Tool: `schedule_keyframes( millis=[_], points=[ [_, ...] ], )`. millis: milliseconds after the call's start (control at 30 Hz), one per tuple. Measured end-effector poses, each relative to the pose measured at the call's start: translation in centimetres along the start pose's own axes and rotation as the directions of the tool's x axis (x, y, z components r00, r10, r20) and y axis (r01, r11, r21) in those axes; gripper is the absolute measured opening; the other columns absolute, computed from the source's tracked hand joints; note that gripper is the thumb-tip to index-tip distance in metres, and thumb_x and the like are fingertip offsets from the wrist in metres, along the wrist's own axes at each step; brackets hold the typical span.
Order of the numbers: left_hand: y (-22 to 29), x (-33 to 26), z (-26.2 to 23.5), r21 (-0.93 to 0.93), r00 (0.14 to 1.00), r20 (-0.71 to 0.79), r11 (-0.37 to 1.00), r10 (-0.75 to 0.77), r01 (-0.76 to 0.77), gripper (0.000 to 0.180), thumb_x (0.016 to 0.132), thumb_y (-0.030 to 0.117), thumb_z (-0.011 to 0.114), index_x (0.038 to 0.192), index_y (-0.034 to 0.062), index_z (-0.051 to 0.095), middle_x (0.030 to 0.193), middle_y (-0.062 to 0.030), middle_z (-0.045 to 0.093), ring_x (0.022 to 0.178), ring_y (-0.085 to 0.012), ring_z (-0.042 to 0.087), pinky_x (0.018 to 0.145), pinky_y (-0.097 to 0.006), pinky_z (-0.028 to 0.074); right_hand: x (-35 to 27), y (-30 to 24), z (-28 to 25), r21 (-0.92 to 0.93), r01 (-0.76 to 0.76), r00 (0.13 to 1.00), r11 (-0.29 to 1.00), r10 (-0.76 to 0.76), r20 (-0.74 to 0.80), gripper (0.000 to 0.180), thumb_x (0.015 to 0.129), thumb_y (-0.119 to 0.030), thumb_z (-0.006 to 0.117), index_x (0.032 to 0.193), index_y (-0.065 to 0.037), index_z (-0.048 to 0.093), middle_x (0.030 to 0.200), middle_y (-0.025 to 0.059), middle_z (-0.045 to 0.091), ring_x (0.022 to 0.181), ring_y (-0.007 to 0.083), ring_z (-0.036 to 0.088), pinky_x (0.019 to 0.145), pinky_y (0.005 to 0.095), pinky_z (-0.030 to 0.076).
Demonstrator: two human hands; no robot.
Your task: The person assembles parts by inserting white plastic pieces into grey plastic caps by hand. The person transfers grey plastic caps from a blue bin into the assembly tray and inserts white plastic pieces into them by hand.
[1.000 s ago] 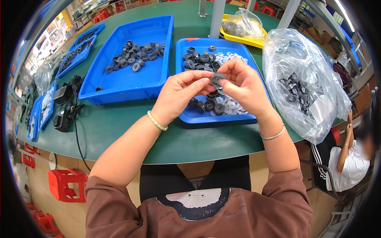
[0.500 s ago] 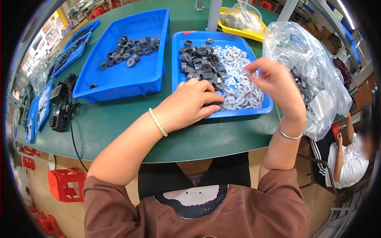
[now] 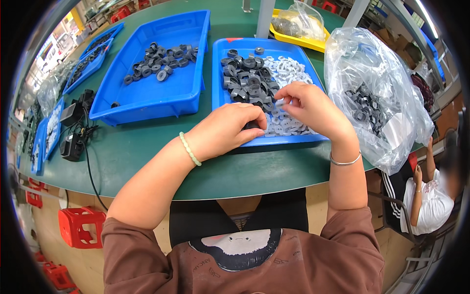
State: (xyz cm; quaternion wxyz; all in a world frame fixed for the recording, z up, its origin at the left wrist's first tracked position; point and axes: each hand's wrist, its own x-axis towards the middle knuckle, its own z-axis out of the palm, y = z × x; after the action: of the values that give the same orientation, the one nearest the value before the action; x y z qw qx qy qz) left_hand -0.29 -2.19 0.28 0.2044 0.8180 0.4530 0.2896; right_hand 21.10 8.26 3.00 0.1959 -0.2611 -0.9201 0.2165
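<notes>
My left hand rests over the near edge of a blue tray, its thumb and fingers closed round a dark ring-shaped plastic part, mostly hidden by the fingers. Close beside it, above the tray, my right hand pinches a small whitish plastic piece between thumb and fingertips. Dark grey ring parts are heaped in the tray's left half. Small translucent white pieces lie spread over the right half, partly covered by my right hand.
A larger blue bin with dark rings stands to the left. Right of the tray lies a clear plastic bag of dark parts. Black power adapters with cables, a yellow tray and metal posts share the green table. Another person sits far right.
My right hand has moved left and slightly down from the white pieces, bringing a small piece near my left hand. The left hand has shifted slightly left and down, keeping the dark ring part.
</notes>
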Motion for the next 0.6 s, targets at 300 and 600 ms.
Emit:
schedule_keyframes(
  millis=[300,600],
  points=[
    [0.4,0.2,-1.0,-0.822,0.890,-0.174,0.560,-0.421,0.104,0.024,0.093,0.009,0.065,0.115,0.0017,0.065,0.108,-0.0054,0.066,0.104,-0.0136,0.062,0.088,-0.027,0.052,0.8,-1.9,0.1,0.549,-0.066,0.992,0.833,0.116,-0.058,0.013,0.090,-0.006,0.063,0.102,-0.001,0.065,0.083,0.0024,0.065,0.072,0.0081,0.058,0.067,0.0244,0.050],
    [0.0,0.1,-0.6,-0.897,0.900,-0.145,0.438,-0.411,0.055,0.041,0.093,0.010,0.064,0.132,0.0020,0.052,0.121,-0.0058,0.061,0.110,-0.0136,0.059,0.096,-0.026,0.047,1.3,-2.3,1.2,0.771,-0.067,0.994,0.634,0.112,-0.005,0.020,0.094,-0.010,0.062,0.109,0.003,0.063,0.095,0.0067,0.069,0.087,0.0118,0.065,0.079,0.0262,0.054]
  ],
)
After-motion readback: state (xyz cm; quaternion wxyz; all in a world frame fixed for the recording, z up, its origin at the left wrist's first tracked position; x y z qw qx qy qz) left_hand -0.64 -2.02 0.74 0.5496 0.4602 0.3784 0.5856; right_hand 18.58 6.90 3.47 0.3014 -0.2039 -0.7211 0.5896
